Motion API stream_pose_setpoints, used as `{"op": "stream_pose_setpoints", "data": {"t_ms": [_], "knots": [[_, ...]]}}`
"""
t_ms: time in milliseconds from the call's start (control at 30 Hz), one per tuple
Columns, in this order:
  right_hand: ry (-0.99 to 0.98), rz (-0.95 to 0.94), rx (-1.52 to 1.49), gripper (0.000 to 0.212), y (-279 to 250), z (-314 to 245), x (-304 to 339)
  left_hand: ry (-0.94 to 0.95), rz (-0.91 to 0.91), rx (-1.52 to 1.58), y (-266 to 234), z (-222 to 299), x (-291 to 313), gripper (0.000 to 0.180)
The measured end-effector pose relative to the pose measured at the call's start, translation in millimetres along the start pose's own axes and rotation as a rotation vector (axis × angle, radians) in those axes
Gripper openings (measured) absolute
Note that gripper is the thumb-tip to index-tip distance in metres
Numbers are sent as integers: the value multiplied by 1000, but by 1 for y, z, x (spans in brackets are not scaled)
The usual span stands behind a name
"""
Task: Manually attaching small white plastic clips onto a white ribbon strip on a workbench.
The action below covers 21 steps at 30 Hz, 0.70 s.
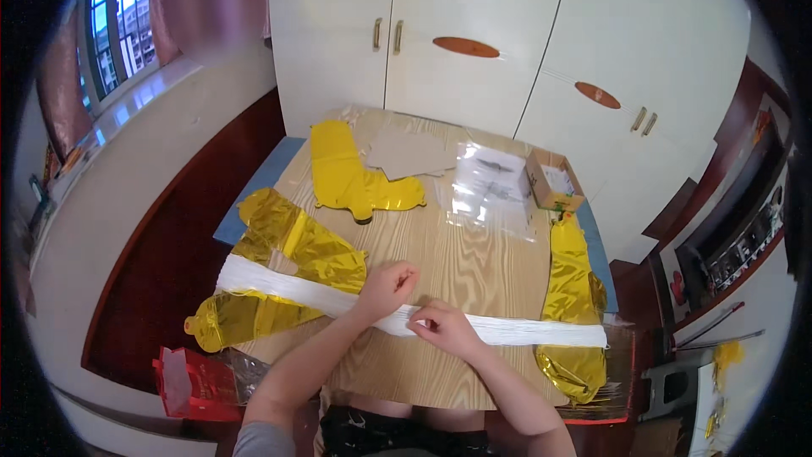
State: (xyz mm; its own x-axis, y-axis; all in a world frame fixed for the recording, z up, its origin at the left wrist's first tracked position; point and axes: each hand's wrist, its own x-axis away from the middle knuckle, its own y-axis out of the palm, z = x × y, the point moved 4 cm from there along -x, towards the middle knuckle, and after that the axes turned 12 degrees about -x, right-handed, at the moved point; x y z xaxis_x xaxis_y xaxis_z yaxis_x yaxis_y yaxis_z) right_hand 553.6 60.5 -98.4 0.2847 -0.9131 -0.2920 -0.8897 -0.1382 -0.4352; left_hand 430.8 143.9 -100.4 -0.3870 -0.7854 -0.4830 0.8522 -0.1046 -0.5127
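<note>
A long, flat bundle of white strings [533,332] stretches across the wooden table in front of me, over several gold foil balloons. My left hand [389,289] is closed just above the bundle's middle, its fingers curled; whatever they may hold is too small to make out. Just right of it, my right hand [446,329] rests over the strings, thumb and fingertips pinched together at the strands. Under the bundle's left end lies a flat gold foil balloon [326,254]. Another gold balloon [573,372] lies beneath its right end.
Farther back on the table [406,241] lie a gold balloon [337,171], grey-beige cardboard sheets [410,152], clear plastic sheets [491,190] and an open cardboard box [554,182]. A red bag [196,385] stands at the lower left. White cabinets [474,0] rise behind the table.
</note>
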Motion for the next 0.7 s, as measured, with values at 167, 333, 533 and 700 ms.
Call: {"op": "stream_pose_setpoints", "data": {"t_ms": [167,333,533,700], "knots": [[-8,-4,29,9,3,1,2,-62,-9,20,-3,-1,7,6],[-81,-5,28,7,2,8,2,-31,-15,-24,-3,-3,8,6],[-11,13,-9,7,-1,11,1,-58,-143,-53,-4,1,6,7],[-7,115,34,8,-1,9,1,-14,-209,-84,-8,-5,3,5]]}}
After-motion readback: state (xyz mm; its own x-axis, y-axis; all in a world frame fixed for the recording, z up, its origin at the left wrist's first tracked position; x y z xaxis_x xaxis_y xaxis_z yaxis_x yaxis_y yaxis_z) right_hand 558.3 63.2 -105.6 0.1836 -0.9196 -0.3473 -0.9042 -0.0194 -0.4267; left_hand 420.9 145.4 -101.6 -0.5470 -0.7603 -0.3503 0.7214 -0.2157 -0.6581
